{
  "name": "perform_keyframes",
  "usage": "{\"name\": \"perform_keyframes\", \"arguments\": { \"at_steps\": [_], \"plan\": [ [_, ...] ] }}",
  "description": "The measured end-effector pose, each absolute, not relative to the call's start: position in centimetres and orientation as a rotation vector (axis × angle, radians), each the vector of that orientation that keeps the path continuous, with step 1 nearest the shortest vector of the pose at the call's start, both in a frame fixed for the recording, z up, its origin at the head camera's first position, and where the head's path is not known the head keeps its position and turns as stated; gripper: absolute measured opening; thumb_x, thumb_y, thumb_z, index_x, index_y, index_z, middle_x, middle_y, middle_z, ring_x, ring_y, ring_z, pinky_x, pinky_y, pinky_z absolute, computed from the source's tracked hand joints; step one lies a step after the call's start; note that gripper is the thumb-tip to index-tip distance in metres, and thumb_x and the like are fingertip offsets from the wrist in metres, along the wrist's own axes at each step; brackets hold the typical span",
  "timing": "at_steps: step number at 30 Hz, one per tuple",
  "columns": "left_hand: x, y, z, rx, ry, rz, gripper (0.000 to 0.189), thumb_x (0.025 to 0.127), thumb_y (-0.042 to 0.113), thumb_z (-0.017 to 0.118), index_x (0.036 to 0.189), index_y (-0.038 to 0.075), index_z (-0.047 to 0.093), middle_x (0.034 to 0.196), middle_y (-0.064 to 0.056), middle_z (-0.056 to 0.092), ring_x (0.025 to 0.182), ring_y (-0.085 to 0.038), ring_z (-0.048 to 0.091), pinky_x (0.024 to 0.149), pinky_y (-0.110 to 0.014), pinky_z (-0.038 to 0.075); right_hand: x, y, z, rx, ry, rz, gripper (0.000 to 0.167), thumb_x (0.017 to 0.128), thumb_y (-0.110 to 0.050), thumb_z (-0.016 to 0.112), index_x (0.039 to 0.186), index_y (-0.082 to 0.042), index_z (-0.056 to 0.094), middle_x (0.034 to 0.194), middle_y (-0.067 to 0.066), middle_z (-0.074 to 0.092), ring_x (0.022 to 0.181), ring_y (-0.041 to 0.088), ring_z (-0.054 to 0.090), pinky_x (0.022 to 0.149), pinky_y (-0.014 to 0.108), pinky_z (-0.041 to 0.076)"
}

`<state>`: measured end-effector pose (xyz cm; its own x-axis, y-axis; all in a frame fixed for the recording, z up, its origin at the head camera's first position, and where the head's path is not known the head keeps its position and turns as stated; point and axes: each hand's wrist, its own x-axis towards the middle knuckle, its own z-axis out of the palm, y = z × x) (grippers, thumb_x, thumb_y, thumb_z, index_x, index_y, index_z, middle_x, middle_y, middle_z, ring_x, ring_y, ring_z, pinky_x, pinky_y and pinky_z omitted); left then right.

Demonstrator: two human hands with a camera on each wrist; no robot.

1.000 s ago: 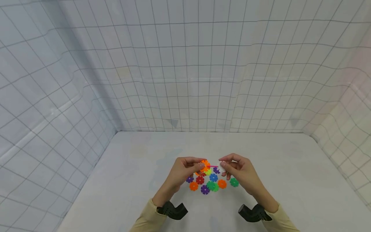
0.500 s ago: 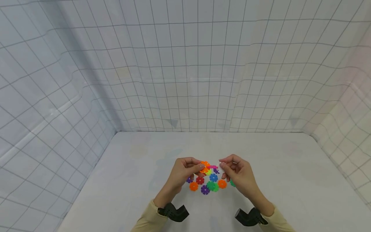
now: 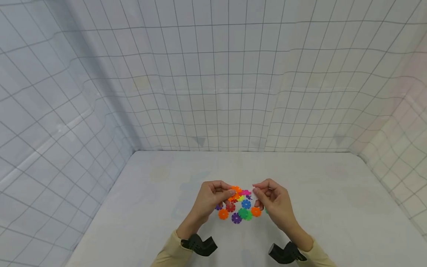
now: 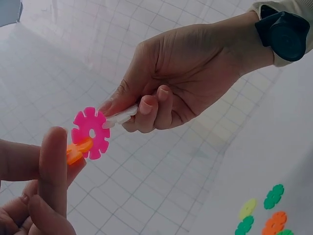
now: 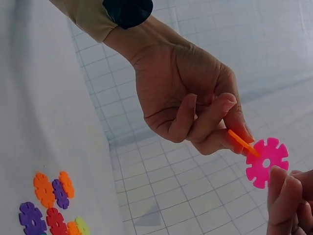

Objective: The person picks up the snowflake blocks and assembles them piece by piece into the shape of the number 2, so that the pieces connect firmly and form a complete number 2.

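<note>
My left hand (image 3: 211, 200) pinches an orange snowflake disc (image 3: 236, 191) between thumb and fingers. Slotted into that disc's edge is a pink snowflake disc (image 4: 91, 133), standing crosswise to it. My right hand (image 3: 276, 202) pinches a white snowflake disc (image 4: 122, 116), whose edge lies right at the pink rim in the left wrist view. Fingers hide most of the white disc in the head view. In the right wrist view the orange disc (image 5: 243, 142) shows edge-on, joined to the pink one. Both hands are raised above the white table (image 3: 150, 215).
Below the hands lie several loose discs, among them a blue disc (image 3: 246, 204), a red disc (image 3: 230, 207), a purple disc (image 3: 236, 218), and a green disc (image 3: 243, 213). White grid-patterned curtains (image 3: 213, 92) stand behind the table and at both sides.
The pink disc has turned from edge-on to showing more of its face in the head view. My right hand has shifted slightly, its wrist moving inward and lower.
</note>
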<state>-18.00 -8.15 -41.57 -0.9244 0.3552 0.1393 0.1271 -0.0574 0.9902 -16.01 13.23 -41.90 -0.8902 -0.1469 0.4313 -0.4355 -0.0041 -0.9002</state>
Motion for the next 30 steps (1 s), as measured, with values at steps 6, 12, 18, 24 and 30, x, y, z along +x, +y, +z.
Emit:
{"name": "perform_keyframes", "arguments": {
  "at_steps": [6,12,18,24,30],
  "plan": [
    [-17.9,-7.7,-41.8,0.494,1.996,2.086,0.021,0.089,0.011,0.067,0.093,-0.009,0.066,0.069,-0.007,0.065,0.051,-0.013,0.060,0.046,-0.019,0.044,-16.2,13.4,-42.0,0.658,-2.033,1.953,0.009,0.088,0.007,0.061,0.097,0.005,0.062,0.073,0.007,0.060,0.049,0.021,0.056,0.044,0.027,0.050],
    [-17.9,-7.4,-41.8,0.417,1.974,2.154,0.025,0.089,0.016,0.067,0.096,-0.008,0.066,0.067,-0.006,0.063,0.047,-0.012,0.056,0.043,-0.020,0.039,-16.4,13.6,-41.6,0.609,-2.091,2.011,0.011,0.091,-0.001,0.061,0.100,0.005,0.062,0.080,0.018,0.060,0.054,0.024,0.060,0.050,0.028,0.052],
    [-18.3,-8.0,-41.7,0.348,2.035,2.174,0.026,0.089,0.017,0.067,0.098,-0.008,0.066,0.073,-0.006,0.066,0.049,-0.013,0.055,0.047,-0.020,0.040,-17.0,14.3,-41.5,0.520,-2.246,2.120,0.024,0.094,-0.014,0.061,0.111,0.003,0.061,0.081,0.020,0.062,0.063,0.033,0.062,0.055,0.031,0.054],
    [-18.7,-8.6,-41.7,0.455,2.201,2.039,0.027,0.088,0.019,0.069,0.111,0.005,0.066,0.083,-0.008,0.066,0.066,-0.018,0.061,0.057,-0.024,0.049,-17.2,14.4,-41.6,0.530,-2.249,2.260,0.027,0.094,-0.014,0.061,0.111,0.006,0.057,0.078,0.020,0.060,0.062,0.021,0.061,0.054,0.028,0.052],
    [-18.7,-8.1,-42.1,0.850,2.515,1.892,0.024,0.085,0.022,0.073,0.109,0.017,0.070,0.101,0.006,0.065,0.089,-0.015,0.059,0.069,-0.031,0.051,-17.4,14.2,-42.1,0.517,-2.225,2.304,0.027,0.093,-0.012,0.061,0.110,0.009,0.056,0.078,0.023,0.060,0.061,0.017,0.060,0.054,0.024,0.052]
  ]
}}
